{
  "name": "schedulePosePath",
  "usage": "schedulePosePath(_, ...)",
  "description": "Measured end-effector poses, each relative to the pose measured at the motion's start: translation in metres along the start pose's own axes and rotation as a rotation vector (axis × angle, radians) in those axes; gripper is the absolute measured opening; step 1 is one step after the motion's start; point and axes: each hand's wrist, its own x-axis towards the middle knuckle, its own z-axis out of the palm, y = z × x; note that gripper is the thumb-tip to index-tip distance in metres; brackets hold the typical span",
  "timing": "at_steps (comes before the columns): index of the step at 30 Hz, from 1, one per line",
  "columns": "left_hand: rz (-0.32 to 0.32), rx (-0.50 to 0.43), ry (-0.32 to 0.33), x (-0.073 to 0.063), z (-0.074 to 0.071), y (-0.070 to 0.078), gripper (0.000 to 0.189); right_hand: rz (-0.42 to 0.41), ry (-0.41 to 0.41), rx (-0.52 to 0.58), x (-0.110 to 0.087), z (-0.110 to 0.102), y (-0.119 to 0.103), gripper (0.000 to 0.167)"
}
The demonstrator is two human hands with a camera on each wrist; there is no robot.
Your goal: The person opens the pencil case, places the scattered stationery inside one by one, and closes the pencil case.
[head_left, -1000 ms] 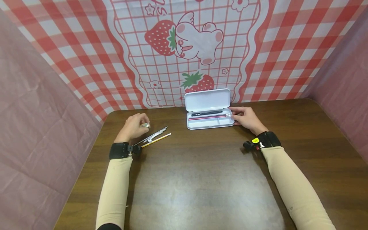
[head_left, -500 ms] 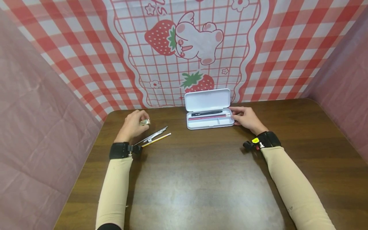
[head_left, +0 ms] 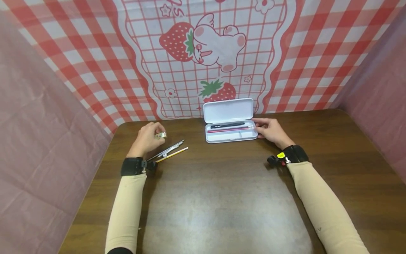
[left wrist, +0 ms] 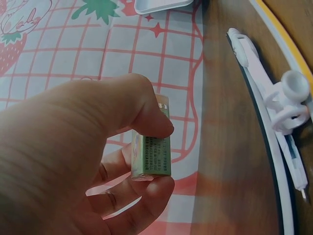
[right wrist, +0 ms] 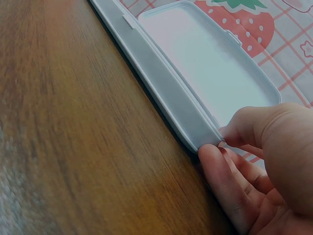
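My left hand [head_left: 146, 138] pinches a small boxy eraser [left wrist: 155, 156] in a green printed wrapper, thumb on one side and fingers on the other. To its right lie a white drawing compass [left wrist: 261, 78], a slim grey-and-white stick [left wrist: 274, 171] and a yellow pencil [head_left: 172, 154]. A white pencil case [head_left: 228, 111] stands with its lid raised at the back of the table. My right hand [head_left: 272, 131] grips the case's right end; the thumb is at the top edge in the right wrist view. Inside lie a black pen [head_left: 226, 125] and red-striped pencils [head_left: 222, 130].
The brown wooden table [head_left: 203, 197] meets a red-and-white checked cloth [head_left: 311, 70] hanging behind the case. Pink cloth [head_left: 47, 116] hangs along both sides. Each wrist wears a black strap [head_left: 131, 166] with a small camera.
My left hand has raised and turned the eraser slightly, so more of it shows past the fingers. The right hand stays on the case, which keeps its place.
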Motion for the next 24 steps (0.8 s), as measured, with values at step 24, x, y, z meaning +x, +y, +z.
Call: schedulePosePath(24,0.108,0.068,-0.063,0.030,0.035,-0.026,0.033,-0.016,-0.004,0.011,-0.001,0.000,-0.001,0.051)
